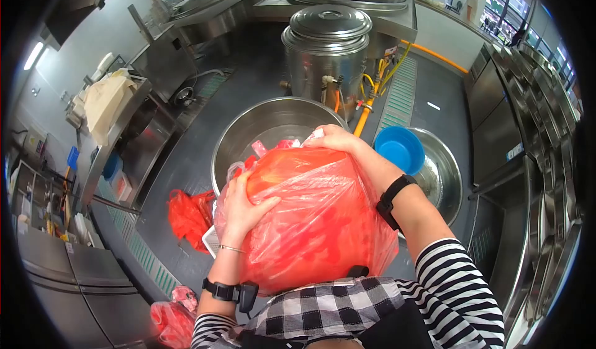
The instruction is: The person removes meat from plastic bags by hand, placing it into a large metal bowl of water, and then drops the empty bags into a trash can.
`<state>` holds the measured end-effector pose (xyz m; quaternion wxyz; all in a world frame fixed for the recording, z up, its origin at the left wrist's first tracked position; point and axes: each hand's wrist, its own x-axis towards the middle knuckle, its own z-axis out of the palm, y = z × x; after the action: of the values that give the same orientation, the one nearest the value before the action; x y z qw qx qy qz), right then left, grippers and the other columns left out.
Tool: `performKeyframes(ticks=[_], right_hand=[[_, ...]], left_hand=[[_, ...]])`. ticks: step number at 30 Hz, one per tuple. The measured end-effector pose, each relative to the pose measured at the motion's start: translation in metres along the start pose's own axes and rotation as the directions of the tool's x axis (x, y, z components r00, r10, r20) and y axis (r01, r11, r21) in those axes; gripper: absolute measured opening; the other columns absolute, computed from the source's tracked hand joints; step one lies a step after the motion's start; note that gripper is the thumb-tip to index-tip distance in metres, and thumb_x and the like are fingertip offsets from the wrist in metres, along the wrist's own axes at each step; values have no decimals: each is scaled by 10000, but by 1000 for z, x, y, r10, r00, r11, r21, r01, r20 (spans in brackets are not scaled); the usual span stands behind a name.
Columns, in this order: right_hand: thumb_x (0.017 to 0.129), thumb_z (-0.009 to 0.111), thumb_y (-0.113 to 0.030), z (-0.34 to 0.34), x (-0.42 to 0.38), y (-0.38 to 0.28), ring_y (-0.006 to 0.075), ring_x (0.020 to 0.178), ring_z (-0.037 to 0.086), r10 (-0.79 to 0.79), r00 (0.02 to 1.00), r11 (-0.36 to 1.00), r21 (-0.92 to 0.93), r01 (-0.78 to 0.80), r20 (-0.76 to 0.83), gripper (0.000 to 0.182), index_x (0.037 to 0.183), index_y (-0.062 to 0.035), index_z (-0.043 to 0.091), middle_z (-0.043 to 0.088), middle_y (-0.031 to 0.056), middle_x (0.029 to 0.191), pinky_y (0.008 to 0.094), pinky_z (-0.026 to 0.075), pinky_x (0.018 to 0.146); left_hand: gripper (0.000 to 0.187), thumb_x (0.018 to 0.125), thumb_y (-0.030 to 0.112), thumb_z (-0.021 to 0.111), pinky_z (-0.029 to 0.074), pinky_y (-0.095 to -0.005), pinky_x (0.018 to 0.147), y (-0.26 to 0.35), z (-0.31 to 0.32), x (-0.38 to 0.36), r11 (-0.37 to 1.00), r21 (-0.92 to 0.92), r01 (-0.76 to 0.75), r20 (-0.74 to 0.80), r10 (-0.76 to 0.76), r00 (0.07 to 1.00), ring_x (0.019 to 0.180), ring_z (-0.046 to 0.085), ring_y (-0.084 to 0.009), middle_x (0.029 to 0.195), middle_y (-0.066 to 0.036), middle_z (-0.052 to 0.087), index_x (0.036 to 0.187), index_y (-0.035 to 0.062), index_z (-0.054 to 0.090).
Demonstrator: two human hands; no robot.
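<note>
A large, full red plastic bag [310,212] is held against my body, over the near rim of a wide steel basin [233,131]. My left hand [243,206] lies on the bag's left side with thumb and fingers apart, pressing on the plastic. At the bag's top right, my right hand [335,139] has its fingers closed round the gathered edge, where a bit of white shows. Crumpled red and clear plastic sits at the bag's mouth, above the basin. What the bag contains is hidden.
A lidded steel pot [326,57] stands behind the basin, beside yellow hoses. A blue bowl [399,152] rests in another steel basin [450,178] at right. Red bags [189,218] lie on the floor at left. Steel counters flank both sides; a person [473,4] stands far off.
</note>
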<state>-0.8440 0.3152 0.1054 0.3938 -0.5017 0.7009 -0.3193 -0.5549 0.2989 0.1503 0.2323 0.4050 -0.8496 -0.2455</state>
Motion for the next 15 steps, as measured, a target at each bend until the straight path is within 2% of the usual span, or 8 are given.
performKeyframes(ticks=[3,5,7,9,10,13,14,15], right_hand=[[641,632,-422,0,1,5,219,890,549,-17,996,992,-127,6,-86,541,985,-13,543,578,136,940,287,411,763],[648,622,-444,1,7,24,236,907,542,17,976,999,-41,-26,-218,604,1038,1,503,569,155,955,291,405,781],[688,584,-458,0,7,36,236,979,504,31,984,998,54,-22,-175,659,1106,29,434,519,175,1054,283,379,824],[751,526,-437,1,-8,36,218,1060,442,-16,974,994,103,40,-228,636,1147,41,383,438,168,1169,282,345,872],[797,482,-413,-4,-35,8,201,1087,406,105,990,929,364,-65,-92,613,1178,47,341,390,151,1214,298,319,904],[805,484,-403,-4,-55,29,190,1036,437,158,979,876,475,-78,-131,642,1228,35,282,433,133,1159,297,333,890],[800,492,-407,-13,-66,30,184,1003,453,138,987,824,544,-158,78,699,1267,29,208,440,124,1140,289,344,876],[800,492,-407,-13,-79,29,184,1003,453,141,987,825,542,-159,75,699,1267,29,208,440,124,1140,289,344,876]], left_hand=[[648,540,347,736,388,-343,836,-36,21,18,986,-163,38,38,-32,999,979,474,-298,1044,-171,486,1058,47,489],[608,551,318,742,406,-313,811,-44,29,28,978,-195,71,45,-63,997,944,504,-261,1024,-159,504,1034,33,507],[600,566,271,744,406,-287,805,-69,42,36,884,-452,120,167,-48,985,943,506,-225,1033,-147,506,1053,26,495],[597,575,239,743,405,-269,801,-84,49,37,862,-483,155,172,-80,982,941,501,-196,1039,-134,506,1069,26,486],[599,578,235,741,406,-269,801,-86,49,39,836,-520,175,186,-89,978,939,501,-195,1037,-131,507,1077,27,481],[594,599,217,728,404,-270,806,-85,49,45,805,-560,197,224,-82,971,939,498,-187,1033,-120,508,1098,29,466],[588,608,213,721,404,-269,806,-88,51,48,811,-549,200,225,-87,970,941,497,-184,1035,-120,508,1102,28,462],[583,617,210,715,404,-268,806,-92,55,52,817,-539,203,226,-92,970,943,495,-181,1037,-120,508,1106,26,458]])
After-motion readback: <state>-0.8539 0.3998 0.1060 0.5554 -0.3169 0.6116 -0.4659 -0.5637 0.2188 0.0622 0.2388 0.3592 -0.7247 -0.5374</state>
